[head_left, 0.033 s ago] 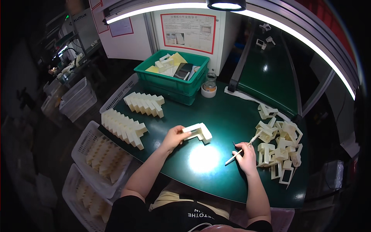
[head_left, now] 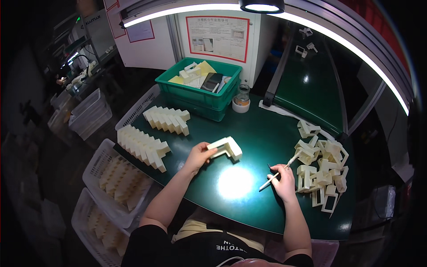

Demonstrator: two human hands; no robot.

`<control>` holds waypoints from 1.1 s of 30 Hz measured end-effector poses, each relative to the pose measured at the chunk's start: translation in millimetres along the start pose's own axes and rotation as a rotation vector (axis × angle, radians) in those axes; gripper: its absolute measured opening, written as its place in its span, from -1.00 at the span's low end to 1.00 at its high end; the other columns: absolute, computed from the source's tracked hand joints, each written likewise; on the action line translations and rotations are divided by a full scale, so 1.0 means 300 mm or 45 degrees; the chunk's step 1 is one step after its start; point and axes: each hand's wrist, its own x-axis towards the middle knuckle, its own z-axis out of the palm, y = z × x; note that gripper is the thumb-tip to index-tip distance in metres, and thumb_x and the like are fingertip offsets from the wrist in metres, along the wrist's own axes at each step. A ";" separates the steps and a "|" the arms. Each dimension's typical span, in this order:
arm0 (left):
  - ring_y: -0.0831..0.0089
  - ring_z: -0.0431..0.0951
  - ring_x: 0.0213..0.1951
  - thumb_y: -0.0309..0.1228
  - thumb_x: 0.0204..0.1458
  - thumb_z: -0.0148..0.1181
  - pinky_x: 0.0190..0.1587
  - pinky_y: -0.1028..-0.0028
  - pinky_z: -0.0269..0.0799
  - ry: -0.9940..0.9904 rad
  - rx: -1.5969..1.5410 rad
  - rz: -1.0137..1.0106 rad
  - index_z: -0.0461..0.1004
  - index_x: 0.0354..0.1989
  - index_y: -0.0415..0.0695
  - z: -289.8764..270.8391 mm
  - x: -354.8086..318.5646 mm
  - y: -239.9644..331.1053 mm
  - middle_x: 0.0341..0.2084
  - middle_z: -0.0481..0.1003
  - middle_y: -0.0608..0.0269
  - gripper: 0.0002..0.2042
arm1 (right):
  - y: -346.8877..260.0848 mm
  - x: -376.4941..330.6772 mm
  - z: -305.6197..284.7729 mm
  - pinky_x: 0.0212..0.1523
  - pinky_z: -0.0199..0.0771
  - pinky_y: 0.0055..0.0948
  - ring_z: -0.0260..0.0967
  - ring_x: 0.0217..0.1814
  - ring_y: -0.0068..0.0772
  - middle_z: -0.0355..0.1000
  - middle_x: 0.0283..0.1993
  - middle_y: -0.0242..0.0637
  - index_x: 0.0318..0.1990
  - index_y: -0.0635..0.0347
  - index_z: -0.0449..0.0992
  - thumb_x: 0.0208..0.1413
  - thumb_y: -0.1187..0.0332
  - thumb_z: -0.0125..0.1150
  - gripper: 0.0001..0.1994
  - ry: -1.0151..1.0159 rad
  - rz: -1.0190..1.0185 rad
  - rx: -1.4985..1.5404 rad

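My left hand [head_left: 199, 159] is closed on one end of a cream plastic bracket [head_left: 233, 149]. The bracket is angular with an open frame, and its blocky free end points right, above the table. In my right hand [head_left: 284, 181] is a thin pale stick-like tool [head_left: 267, 183], slanting down to the left; a small dark curved bit shows by the fingers, and I cannot make out what it belongs to. Beside that hand lies a loose heap of similar cream brackets [head_left: 327, 171]. To the left, more brackets stand nested in two rows [head_left: 143, 148].
A green bin [head_left: 198, 91] holding papers and parts stands at the back of the green table [head_left: 262, 138], beside a small glass jar [head_left: 243, 94]. A green conveyor [head_left: 307, 84] meets the table's far right. White baskets [head_left: 116, 178] of brackets stand at lower left. A lamp [head_left: 261, 6] hangs overhead.
The bracket in my left hand has turned a little and shifted slightly up and left. My right hand with the stick-like tool stays in place.
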 end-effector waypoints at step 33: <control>0.07 0.15 0.28 -0.53 -0.29 0.45 0.24 0.16 0.22 0.178 0.472 0.939 0.00 0.32 -0.13 0.395 -0.006 0.044 0.27 0.08 -0.05 -0.07 | -0.140 0.417 0.021 -0.19 0.46 -0.40 0.44 -0.19 -0.43 0.43 -0.23 -0.31 0.15 0.30 0.32 -0.10 0.27 0.46 -0.35 -0.161 0.375 0.993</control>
